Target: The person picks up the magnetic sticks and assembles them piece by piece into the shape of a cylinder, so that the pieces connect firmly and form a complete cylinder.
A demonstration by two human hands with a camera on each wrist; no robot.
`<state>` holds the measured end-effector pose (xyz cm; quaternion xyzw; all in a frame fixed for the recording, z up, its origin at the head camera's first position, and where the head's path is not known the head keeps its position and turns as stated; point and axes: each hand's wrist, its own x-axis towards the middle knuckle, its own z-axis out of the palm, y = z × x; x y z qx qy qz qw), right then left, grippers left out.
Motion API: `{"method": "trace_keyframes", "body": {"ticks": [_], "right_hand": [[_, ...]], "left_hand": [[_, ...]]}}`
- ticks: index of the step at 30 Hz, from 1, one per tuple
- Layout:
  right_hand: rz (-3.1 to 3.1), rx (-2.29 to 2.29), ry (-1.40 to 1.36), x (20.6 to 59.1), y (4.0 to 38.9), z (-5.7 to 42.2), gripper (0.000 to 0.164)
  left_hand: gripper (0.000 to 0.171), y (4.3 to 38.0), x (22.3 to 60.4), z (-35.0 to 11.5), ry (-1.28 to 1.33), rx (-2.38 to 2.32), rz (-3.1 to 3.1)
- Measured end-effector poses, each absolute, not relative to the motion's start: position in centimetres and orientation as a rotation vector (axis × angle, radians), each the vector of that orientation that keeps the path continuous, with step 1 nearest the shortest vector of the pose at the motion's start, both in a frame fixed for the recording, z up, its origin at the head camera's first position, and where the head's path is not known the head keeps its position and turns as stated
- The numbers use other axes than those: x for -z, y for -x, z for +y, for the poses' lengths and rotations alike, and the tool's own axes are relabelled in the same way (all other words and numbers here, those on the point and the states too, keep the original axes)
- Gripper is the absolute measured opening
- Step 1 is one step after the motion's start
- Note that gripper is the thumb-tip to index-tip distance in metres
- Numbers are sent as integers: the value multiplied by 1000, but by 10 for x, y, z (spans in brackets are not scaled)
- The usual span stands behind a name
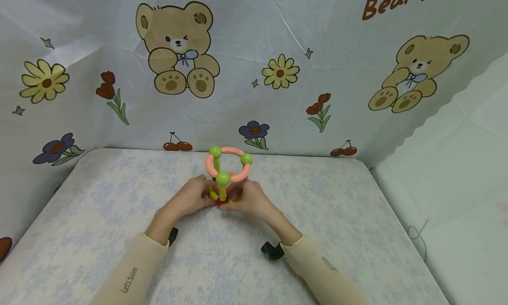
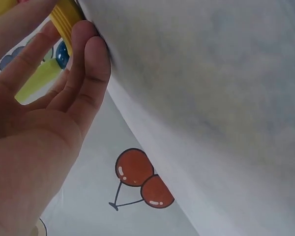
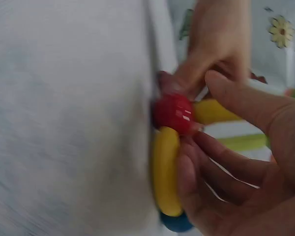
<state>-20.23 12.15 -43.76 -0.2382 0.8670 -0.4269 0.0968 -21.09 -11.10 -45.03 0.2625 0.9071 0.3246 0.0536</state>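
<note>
A ball-and-rod building toy stands on the table between the two hands in the head view. Its top is a coral ring (image 1: 240, 175) of curved rods joined by green balls (image 1: 223, 179). Upright rods (image 1: 223, 193) link it to a lower ring of yellow curved rods (image 3: 166, 172), with a red ball (image 3: 172, 113) and a blue ball (image 3: 177, 222). My left hand (image 1: 193, 196) grips the lower ring from the left, fingertips around a yellow curved rod (image 2: 68, 22). From the right, my right hand (image 1: 254, 200) holds the lower ring by the red ball, fingers along the yellow rod.
The table (image 1: 337, 217) has a pale blue mottled cover. Behind it hangs a cloth (image 1: 238, 45) printed with bears, flowers and cherries. Dark wrist devices (image 1: 273, 251) show below both wrists. A thin cord loop (image 1: 416, 234) lies past the right edge.
</note>
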Motion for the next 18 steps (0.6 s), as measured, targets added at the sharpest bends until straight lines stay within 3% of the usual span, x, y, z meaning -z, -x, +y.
{"method": "trace_keyframes", "body": {"ticks": [5, 13, 18], "right_hand": [[2667, 1286, 667, 444, 203, 121, 16], [2563, 1233, 833, 443, 203, 125, 33], [2590, 1219, 808, 441, 205, 130, 24]], "left_hand": [[17, 211, 448, -107, -760, -994, 2695], [12, 207, 448, -101, -750, -1073, 2634], [16, 203, 448, -94, -793, -1109, 2591]]}}
